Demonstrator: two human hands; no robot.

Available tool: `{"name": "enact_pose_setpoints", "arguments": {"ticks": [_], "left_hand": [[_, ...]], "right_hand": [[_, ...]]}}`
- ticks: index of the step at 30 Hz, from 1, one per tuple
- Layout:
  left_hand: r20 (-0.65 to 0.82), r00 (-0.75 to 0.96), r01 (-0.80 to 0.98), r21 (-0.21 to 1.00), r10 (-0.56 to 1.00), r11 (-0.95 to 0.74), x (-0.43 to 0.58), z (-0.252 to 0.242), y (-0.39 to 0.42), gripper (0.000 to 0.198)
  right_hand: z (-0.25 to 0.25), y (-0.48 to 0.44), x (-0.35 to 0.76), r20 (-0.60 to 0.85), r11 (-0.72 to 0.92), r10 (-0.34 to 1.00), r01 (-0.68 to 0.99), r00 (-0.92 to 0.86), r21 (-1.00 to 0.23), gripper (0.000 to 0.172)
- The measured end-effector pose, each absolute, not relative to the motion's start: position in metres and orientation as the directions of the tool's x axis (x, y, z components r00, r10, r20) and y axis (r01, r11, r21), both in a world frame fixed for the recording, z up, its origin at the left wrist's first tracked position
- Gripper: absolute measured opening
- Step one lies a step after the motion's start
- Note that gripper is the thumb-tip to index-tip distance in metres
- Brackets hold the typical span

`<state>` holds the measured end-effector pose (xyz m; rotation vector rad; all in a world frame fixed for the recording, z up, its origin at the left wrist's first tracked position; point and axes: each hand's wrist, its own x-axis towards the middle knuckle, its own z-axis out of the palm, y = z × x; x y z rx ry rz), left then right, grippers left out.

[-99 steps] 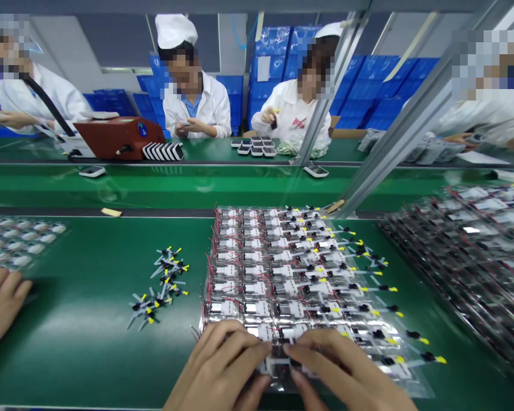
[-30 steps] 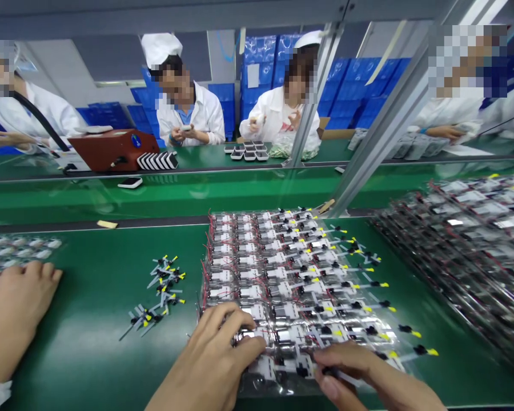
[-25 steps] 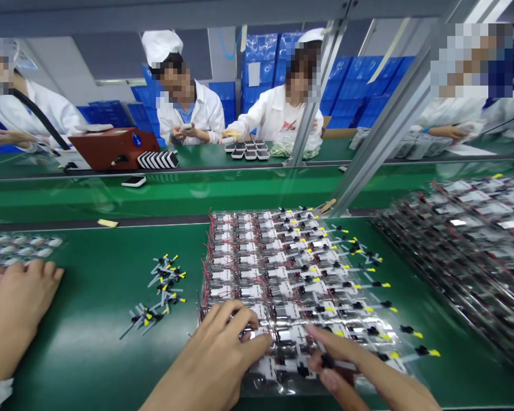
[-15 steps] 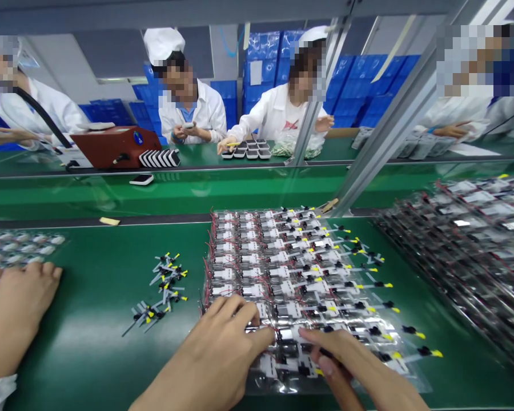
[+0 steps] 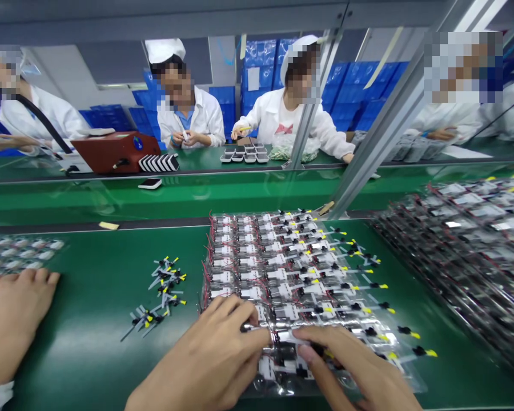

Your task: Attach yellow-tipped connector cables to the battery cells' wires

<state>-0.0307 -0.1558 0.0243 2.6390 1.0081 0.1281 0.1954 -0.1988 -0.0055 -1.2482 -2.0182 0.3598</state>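
A clear plastic blister tray (image 5: 268,389) lies before me, filled with rows of small white parts with red wires and dark, yellow-tipped pieces. Over its near rows, my left hand (image 5: 209,351) is closed, thumb and fingers gripping one end of a small white part (image 5: 286,335). Facing it from the right, my right hand (image 5: 360,368) pinches the other end between thumb and forefinger. My fingers cover some of that part and the pockets below. Loose yellow-tipped pieces (image 5: 168,279) lie in a pile left of the tray; others rest along its right side.
A co-worker's hand (image 5: 19,314) is over another tray (image 5: 34,251) at far left. Stacked filled trays (image 5: 475,251) stand at right. A metal post (image 5: 381,125) rises behind my tray. Across the green conveyor (image 5: 240,191) sit several co-workers and a red-brown machine (image 5: 111,153).
My right thumb and forefinger have closed in on the white part; my left hand stays nearly in place. Across the conveyor, a co-worker's arm has reached out to the right.
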Motion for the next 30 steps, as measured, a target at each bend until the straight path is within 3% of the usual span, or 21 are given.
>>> {"name": "enact_pose_setpoints", "arguments": {"ticks": [6, 12, 30], "left_hand": [[0.042, 0.685, 0.616, 0.499, 0.727, -0.609, -0.037, 0.012, -0.159, 0.010], [0.119, 0.513, 0.558, 0.706, 0.850, -0.436, -0.040, 0.000, -0.164, 0.016], [0.134, 0.500, 0.517, 0.746, 0.855, -0.420, -0.041, -0.008, -0.163, 0.016]], "right_hand": [[-0.005, -0.190, 0.174, 0.299, 0.415, 0.910, 0.659, -0.288, -0.628, 0.021], [-0.012, -0.186, 0.164, 0.205, 0.387, 0.917, 0.646, -0.342, -0.657, 0.021], [-0.009, -0.187, 0.162, 0.139, 0.314, 0.944, 0.689, -0.298, -0.654, 0.025]]}}
